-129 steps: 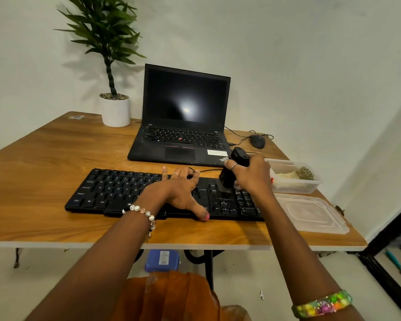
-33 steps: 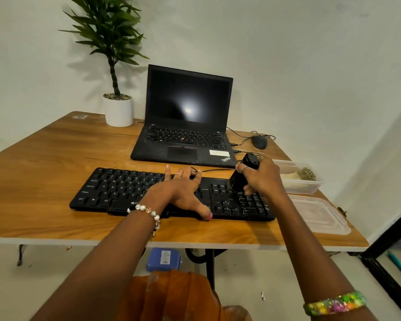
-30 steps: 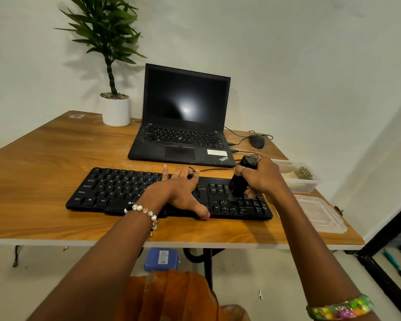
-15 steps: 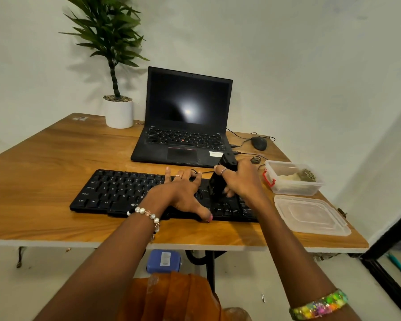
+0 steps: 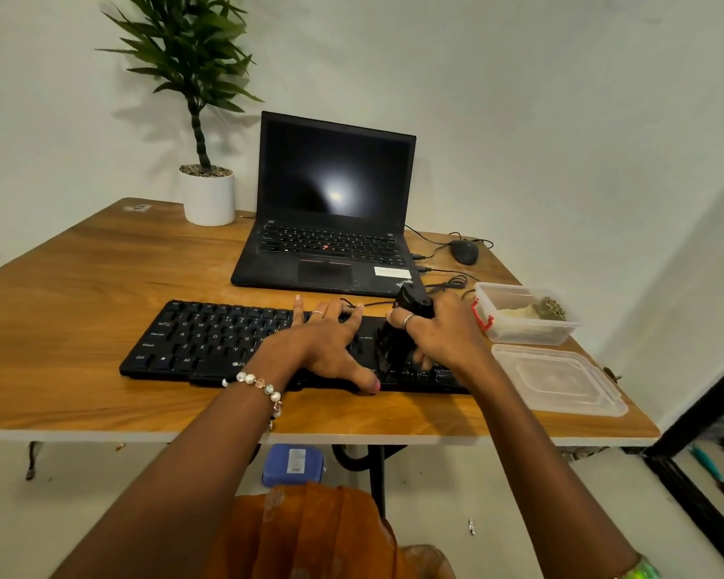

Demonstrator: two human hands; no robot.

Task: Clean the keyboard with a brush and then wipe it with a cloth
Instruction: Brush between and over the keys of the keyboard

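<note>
Right hand (image 5: 439, 336): grip curled tight round a black brush (image 5: 408, 317), handle end up and tilted away from the person, working end down on the keys. Left hand (image 5: 322, 344): fingers spread flat, pressing on the middle of the keyboard (image 5: 210, 340), thumb at its near edge; holds nothing. Keyboard: black, full-width, lying on the wooden counter (image 5: 80, 286) with its long axis running left to right across the person's front; cable leaves from its far edge. Relation governing the next stroke: the brush stands on the right-hand block of keys, just beside the left hand, so the uncovered length of the keyboard extends leftward from the grip, beyond the steadying hand; the right hand is nearer the keys under work, the left nearer the unbrushed stretch. Judgement: brushing step in hand, wiping not yet begun. Cloth: probably the pale wad in the clear plastic box (image 5: 523, 315) to the right of the keyboard, though this cannot be confirmed. Box lid (image 5: 556, 378) lies beside it, nearer the person.
</note>
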